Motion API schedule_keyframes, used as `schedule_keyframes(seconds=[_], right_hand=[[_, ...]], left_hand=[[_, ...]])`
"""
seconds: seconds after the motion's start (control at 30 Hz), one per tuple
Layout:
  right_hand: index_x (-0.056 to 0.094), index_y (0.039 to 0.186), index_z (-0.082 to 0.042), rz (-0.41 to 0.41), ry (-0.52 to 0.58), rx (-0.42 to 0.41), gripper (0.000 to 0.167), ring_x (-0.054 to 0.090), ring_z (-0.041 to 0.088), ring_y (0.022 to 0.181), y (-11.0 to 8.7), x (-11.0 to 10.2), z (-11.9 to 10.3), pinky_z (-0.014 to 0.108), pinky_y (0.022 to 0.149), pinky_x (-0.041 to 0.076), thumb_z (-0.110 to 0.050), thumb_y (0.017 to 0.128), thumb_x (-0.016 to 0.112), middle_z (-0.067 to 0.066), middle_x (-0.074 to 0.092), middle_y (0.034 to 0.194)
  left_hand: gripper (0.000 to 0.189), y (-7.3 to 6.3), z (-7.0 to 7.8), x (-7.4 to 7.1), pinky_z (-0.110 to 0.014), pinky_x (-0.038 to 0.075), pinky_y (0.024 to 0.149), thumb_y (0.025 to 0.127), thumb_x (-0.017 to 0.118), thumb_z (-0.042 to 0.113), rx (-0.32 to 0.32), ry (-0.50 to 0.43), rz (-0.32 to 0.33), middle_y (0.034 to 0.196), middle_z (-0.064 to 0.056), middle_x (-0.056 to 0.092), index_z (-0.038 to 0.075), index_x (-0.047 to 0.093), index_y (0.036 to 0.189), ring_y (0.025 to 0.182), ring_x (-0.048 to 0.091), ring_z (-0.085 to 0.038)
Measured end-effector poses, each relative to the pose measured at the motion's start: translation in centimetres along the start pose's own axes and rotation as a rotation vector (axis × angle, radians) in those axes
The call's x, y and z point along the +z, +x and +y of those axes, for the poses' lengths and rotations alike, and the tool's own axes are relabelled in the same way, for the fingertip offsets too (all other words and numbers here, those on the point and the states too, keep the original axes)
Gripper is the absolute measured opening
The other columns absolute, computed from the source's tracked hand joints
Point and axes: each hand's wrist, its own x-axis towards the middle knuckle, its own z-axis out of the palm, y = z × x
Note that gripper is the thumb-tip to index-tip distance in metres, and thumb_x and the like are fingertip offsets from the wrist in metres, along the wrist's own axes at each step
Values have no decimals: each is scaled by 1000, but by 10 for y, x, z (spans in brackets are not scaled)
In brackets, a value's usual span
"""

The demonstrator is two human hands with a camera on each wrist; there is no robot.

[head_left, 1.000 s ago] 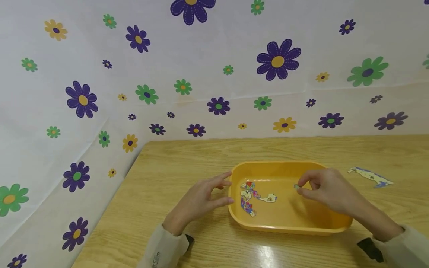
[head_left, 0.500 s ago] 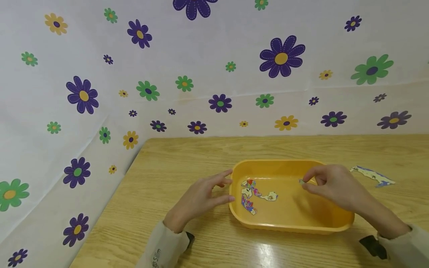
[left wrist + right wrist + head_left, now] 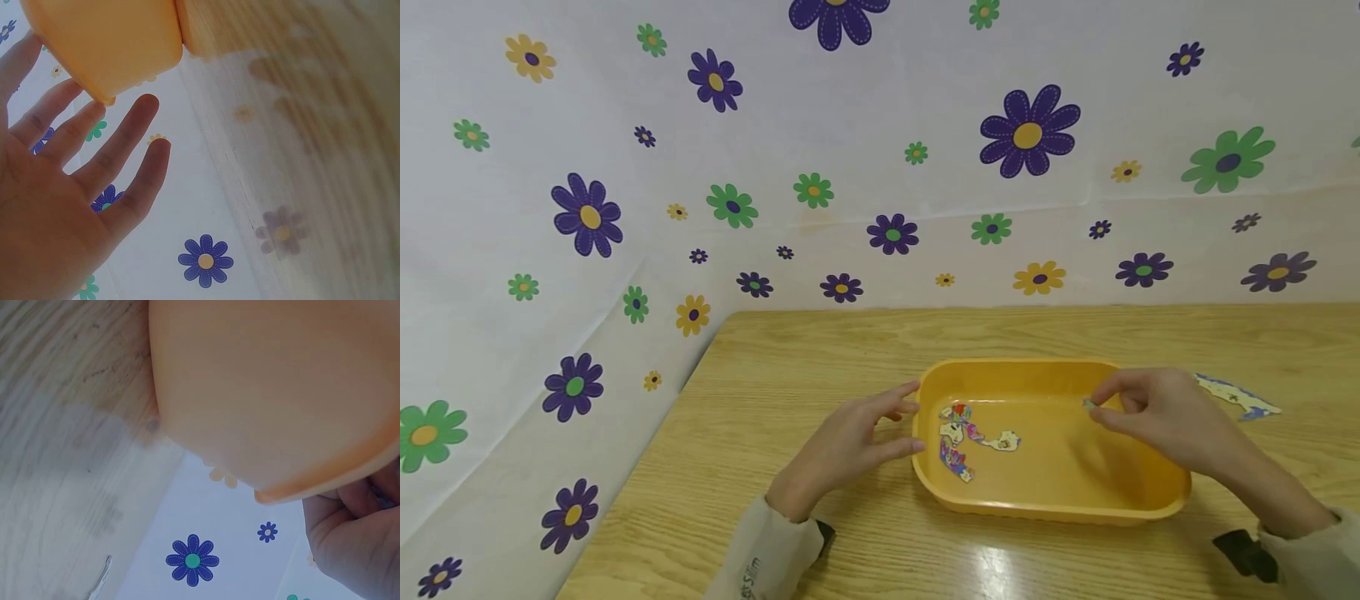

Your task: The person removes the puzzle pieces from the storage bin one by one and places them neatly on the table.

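A yellow plastic tray (image 3: 1022, 507) stands on the table in the head view. My left hand (image 3: 842, 446) is at its left end, fingers spread and fairly straight. In the left wrist view fingertips (image 3: 94, 111) meet the tray's rim. Over the tray's right half, my right hand (image 3: 1172, 417) pinches a small pale greenish scrap (image 3: 1088, 404) between thumb and index finger; its kind is too small to tell. Printed paper cutouts lie inside at the left: a red, blue and pink one (image 3: 955, 460) and a cream one (image 3: 1006, 442), among others.
A long cream cutout with blue edging (image 3: 1240, 396) lies on the wooden table (image 3: 820, 358) right of the tray, partly behind the right hand. Flower-printed white sheeting (image 3: 850, 167) covers the wall behind and to the left.
My right hand has shifted a little to the right over the tray, still pinching the scrap. The left hand stays at the tray's left end, and the cutouts lie as before.
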Motion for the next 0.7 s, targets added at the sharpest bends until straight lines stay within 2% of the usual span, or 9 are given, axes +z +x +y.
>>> schedule_keyframes(seconds=[0.37,0.7], right_hand=[[73,91,-2,66,-52,-47,7,27,4,47,-2,-13,11,24,43,23,-9,89,76,-6,39,58],[74,92,-1,85,-64,-24,9,28,5,47,-4,-20,27,26,43,25,-9,90,75,-6,37,56]], left_hand=[[67,-1,-1,0,-43,56,89,95,75,28,-6,3,-1,127,-3,70,8,46,152,112,65,-24],[64,0,0,-1,-42,56,87,95,75,27,14,22,5,127,-2,70,7,49,150,111,65,-24]])
